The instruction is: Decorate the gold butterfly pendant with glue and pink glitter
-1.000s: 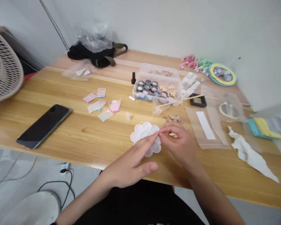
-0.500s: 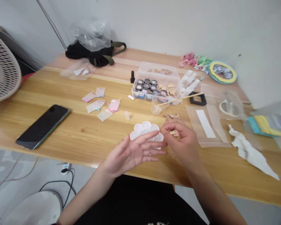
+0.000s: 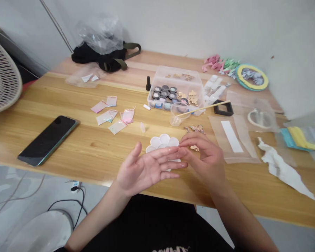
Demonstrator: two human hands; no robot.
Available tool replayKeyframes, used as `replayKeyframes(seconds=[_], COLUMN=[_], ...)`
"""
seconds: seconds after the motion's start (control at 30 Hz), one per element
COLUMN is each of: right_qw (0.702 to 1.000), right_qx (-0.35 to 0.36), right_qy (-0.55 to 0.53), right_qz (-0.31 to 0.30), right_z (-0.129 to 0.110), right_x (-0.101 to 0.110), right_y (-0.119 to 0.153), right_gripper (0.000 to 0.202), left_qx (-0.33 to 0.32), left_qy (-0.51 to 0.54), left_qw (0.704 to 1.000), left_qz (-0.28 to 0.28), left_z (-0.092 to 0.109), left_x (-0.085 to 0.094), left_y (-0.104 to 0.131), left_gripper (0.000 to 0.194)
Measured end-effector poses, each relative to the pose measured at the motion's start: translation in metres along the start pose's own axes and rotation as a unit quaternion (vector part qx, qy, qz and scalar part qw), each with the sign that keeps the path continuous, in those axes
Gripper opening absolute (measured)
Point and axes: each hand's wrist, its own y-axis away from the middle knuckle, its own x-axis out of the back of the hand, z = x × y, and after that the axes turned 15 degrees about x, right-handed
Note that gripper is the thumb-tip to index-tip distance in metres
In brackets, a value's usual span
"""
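My left hand (image 3: 147, 171) is held palm up with fingers stretched out, over the near side of a white flower-shaped palette (image 3: 155, 142). My right hand (image 3: 206, 155) meets its fingertips, thumb and index finger pinched together there. Whatever lies in that pinch, if anything, is too small or hidden to make out. Part of the palette is covered by my left fingers. Just beyond my right hand lie small gold and coloured metal charms (image 3: 195, 128), some of them partly hidden by it. Behind the palette stands a clear cup (image 3: 175, 119) with a thin wooden stick (image 3: 204, 109) resting across it.
A clear plastic box (image 3: 152, 101) holds several small round pots and gold pieces. Left of it lie small powder sachets (image 3: 118, 126) and a phone (image 3: 48, 140). To the right are a black square frame (image 3: 223, 108), a plastic bag (image 3: 217, 140) and a crumpled tissue (image 3: 280, 166).
My right fingertips have come down onto the fingertips of my left hand. The left thumb has lifted and spread further from the fingers. The view has shifted slightly.
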Motion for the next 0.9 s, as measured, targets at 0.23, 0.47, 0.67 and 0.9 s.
replayKeyframes(seconds=[0.23, 0.47, 0.67, 0.9], right_qw=[0.99, 0.975, 0.972, 0.974], right_qx=[-0.096, -0.126, -0.119, -0.1], right_qy=[-0.099, -0.18, -0.196, -0.199], right_qz=[-0.027, -0.041, -0.043, -0.046], right_z=[0.0027, 0.0041, 0.0046, 0.0058], right_x=[0.0019, 0.0053, 0.0058, 0.0066], right_y=[-0.0018, -0.0041, -0.0033, -0.0025], right_gripper=[0.012, 0.007, 0.005, 0.009], left_qx=[0.0, -0.003, -0.004, -0.009], left_qy=[-0.047, -0.037, -0.026, -0.021], left_qw=[0.999, 0.999, 1.0, 0.999], left_qz=[0.015, -0.004, -0.008, 0.039], left_z=[0.0001, 0.0011, 0.0017, 0.0025], left_x=[-0.0012, -0.0029, -0.004, -0.0093], left_y=[-0.0002, -0.0001, 0.0002, -0.0017], left_gripper=[0.078, 0.077, 0.076, 0.067])
